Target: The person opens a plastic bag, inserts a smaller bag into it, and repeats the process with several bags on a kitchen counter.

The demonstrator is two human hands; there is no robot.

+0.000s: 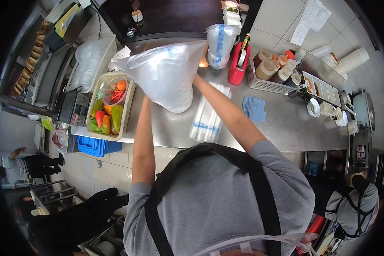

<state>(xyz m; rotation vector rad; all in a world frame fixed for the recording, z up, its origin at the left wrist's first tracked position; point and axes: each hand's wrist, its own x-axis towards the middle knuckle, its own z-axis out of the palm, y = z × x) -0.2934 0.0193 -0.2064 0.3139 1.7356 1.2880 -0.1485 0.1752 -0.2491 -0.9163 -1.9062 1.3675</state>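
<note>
A translucent plastic bag (166, 73) stands bulging above the steel counter, its wide mouth spread toward the far side. Behind its left side my left forearm (144, 134) disappears, so my left hand is hidden. My right forearm (224, 107) reaches up to the bag's right edge, and the hand beyond the wrist is covered by the plastic. Whether the fingers grip the bag cannot be seen. A stack of flat folded plastic bags (208, 118) with blue print lies partly under my right forearm. Farther back stands a filled, wrapped plastic bag (220, 48) with blue print.
A red tape dispenser (235, 68) stands right of the wrapped bag, and a blue cloth (254, 108) lies nearby. At left is a basket (128, 118) of peppers. A basket (259, 84) of sauce bottles stands at right. Other people (355, 204) are behind me.
</note>
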